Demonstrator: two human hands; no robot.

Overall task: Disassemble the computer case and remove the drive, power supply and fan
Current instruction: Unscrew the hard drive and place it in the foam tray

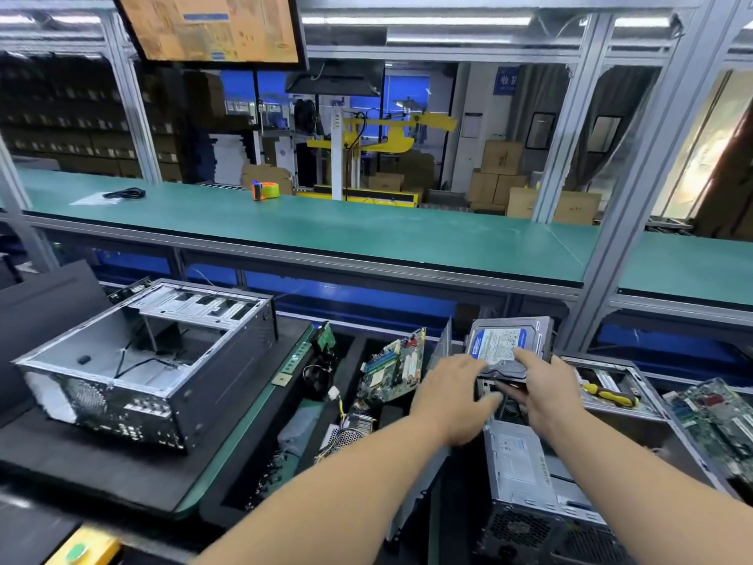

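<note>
A hard drive (503,340) with a blue and white label is tilted up over the far end of a grey computer case (525,475) at the lower right. My right hand (546,385) grips the drive's near right edge, thumb on the label. My left hand (452,395) holds its near left edge, fingers curled under the metal bracket. The power supply (517,450) sits inside that case below my hands, with a vented rear panel nearest to me. A second, emptied case (159,360) lies open on the black mat at the left.
A bin between the cases holds a motherboard (393,367), loose cables and small parts. A yellow-handled screwdriver (609,394) lies on a metal panel at the right, beside another circuit board (717,422). A green shelf (326,226) with a tape dispenser (265,190) runs behind.
</note>
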